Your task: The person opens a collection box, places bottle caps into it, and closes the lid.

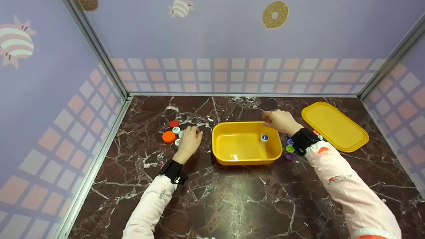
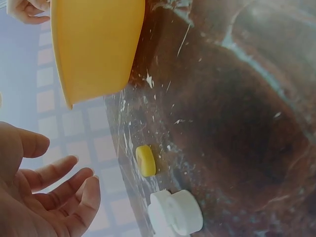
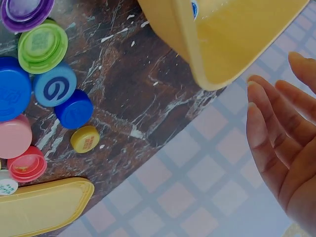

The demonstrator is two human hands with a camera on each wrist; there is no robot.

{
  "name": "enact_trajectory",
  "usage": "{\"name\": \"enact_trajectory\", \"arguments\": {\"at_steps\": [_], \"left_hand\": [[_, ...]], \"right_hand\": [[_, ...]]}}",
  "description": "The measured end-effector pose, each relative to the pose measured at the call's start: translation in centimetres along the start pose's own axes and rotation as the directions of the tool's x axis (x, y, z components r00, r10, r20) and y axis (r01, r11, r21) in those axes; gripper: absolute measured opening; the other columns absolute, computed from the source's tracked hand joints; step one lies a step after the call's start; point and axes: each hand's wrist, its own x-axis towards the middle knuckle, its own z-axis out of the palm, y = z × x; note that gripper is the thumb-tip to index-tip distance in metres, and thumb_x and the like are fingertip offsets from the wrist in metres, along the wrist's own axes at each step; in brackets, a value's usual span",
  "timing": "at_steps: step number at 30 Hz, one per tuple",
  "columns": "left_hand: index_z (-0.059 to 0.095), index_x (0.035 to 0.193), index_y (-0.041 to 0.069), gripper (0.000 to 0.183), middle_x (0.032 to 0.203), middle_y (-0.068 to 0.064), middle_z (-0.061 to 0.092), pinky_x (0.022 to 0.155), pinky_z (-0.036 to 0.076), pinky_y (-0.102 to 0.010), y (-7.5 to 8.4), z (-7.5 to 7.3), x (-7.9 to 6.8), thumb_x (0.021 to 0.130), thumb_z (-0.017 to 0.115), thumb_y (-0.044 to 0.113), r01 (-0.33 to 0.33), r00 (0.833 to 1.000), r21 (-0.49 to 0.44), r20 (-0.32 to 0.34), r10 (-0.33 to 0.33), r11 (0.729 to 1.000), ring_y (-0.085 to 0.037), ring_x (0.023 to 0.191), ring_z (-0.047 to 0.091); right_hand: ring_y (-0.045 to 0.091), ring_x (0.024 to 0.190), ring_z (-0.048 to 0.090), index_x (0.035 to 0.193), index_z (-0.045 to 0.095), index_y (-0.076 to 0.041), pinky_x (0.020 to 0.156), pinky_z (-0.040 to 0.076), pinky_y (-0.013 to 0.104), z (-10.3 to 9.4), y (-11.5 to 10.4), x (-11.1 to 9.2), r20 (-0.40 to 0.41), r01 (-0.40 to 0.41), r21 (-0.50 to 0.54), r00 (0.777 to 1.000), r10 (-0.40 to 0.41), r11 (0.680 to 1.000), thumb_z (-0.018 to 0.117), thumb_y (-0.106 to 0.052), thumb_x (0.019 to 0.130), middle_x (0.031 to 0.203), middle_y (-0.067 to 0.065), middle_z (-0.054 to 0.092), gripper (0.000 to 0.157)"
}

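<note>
A yellow plastic box stands in the middle of the table, with a white-and-blue bottle cap inside near its right end. My right hand hovers over the box's back right corner; in the right wrist view its fingers are loosely bent with nothing in them. My left hand is above the table left of the box, beside a group of caps. Its fingers are relaxed and hold nothing in the left wrist view, where a yellow cap and white caps lie below.
An orange cap and a red cap lie at the left. Right of the box are several caps, among them a green cap, a purple cap and a blue cap. A yellow lid lies at the back right.
</note>
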Motion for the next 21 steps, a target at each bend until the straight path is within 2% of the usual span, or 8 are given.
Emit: {"name": "enact_trajectory", "arguments": {"at_steps": [5, 9, 16, 21], "left_hand": [[0.053, 0.079, 0.002, 0.015, 0.076, -0.011, 0.045, 0.065, 0.039, -0.042, 0.0, 0.1, 0.6, 0.085, 0.060, 0.013, -0.012, 1.000, 0.016, 0.019, 0.011, 1.000, -0.034, 0.073, 0.049], [0.053, 0.080, 0.002, 0.015, 0.079, -0.012, 0.045, 0.064, 0.040, -0.042, 0.0, 0.1, 0.9, 0.086, 0.059, 0.015, 0.006, 0.999, 0.041, 0.048, -0.008, 0.999, -0.034, 0.074, 0.050], [0.052, 0.080, 0.003, 0.017, 0.082, -0.014, 0.046, 0.063, 0.041, -0.042, -0.1, 0.4, 1.3, 0.085, 0.061, 0.017, 0.027, 0.995, 0.107, 0.088, -0.036, 0.994, -0.034, 0.077, 0.050], [0.055, 0.089, 0.000, 0.021, 0.092, -0.018, 0.049, 0.068, 0.043, -0.043, -0.4, 1.0, 1.6, 0.085, 0.061, 0.019, 0.041, 0.988, 0.161, 0.143, -0.064, 0.986, -0.035, 0.084, 0.051]], "right_hand": [[0.026, 0.071, 0.060, 0.102, 0.063, -0.002, 0.062, 0.048, 0.043, -0.3, 0.9, -0.5, -0.042, -0.017, 0.041, 0.999, 0.019, 0.999, 0.065, -0.020, 0.083, 0.083, 0.012, 0.064, 0.026], [0.027, 0.072, 0.061, 0.103, 0.063, -0.002, 0.063, 0.048, 0.044, -0.5, 1.6, -0.9, -0.072, -0.030, 0.062, 0.997, 0.035, 0.998, 0.064, -0.021, 0.084, 0.085, 0.013, 0.064, 0.027], [0.028, 0.073, 0.061, 0.102, 0.062, -0.001, 0.063, 0.048, 0.044, -0.3, 2.7, -1.6, -0.067, -0.065, 0.109, 0.995, 0.073, 0.992, 0.063, -0.020, 0.085, 0.087, 0.015, 0.064, 0.025], [0.023, 0.062, 0.060, 0.101, 0.060, 0.000, 0.060, 0.049, 0.042, 0.1, 3.6, -2.4, -0.062, -0.124, 0.124, 0.989, 0.133, 0.984, 0.062, -0.020, 0.086, 0.083, 0.015, 0.064, 0.025]]}}
